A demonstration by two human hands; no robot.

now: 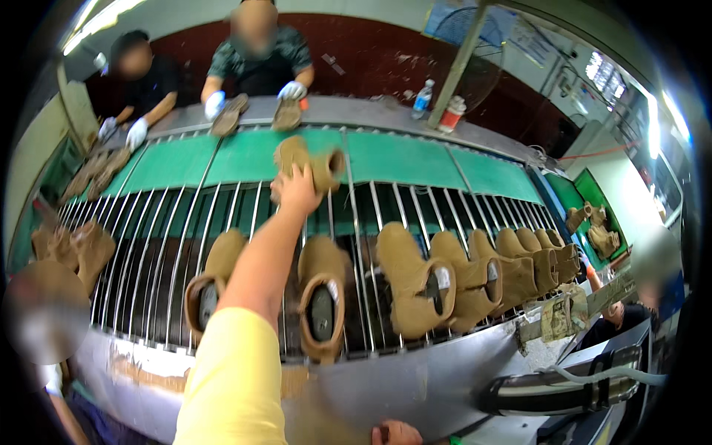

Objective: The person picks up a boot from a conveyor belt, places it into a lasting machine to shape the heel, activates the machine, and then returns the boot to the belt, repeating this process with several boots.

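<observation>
The left hand [297,191] grasps a tan ankle-high boot [323,167]; nearer the body, matching tan boots [400,259] rest on silver metal bars [354,209]. The right hand's [401,432] grip I cannot tell.

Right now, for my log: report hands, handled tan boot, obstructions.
Left hand on tan ankle-high boot near green flat belt. Right hand at picture's bottom edge, grip unclear. Two more tan boots flank left forearm.

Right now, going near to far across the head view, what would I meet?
Right hand → metal ledge → boot on the slats below the reaching arm's hand → left hand on another tan boot → blue-labelled bottle.
</observation>
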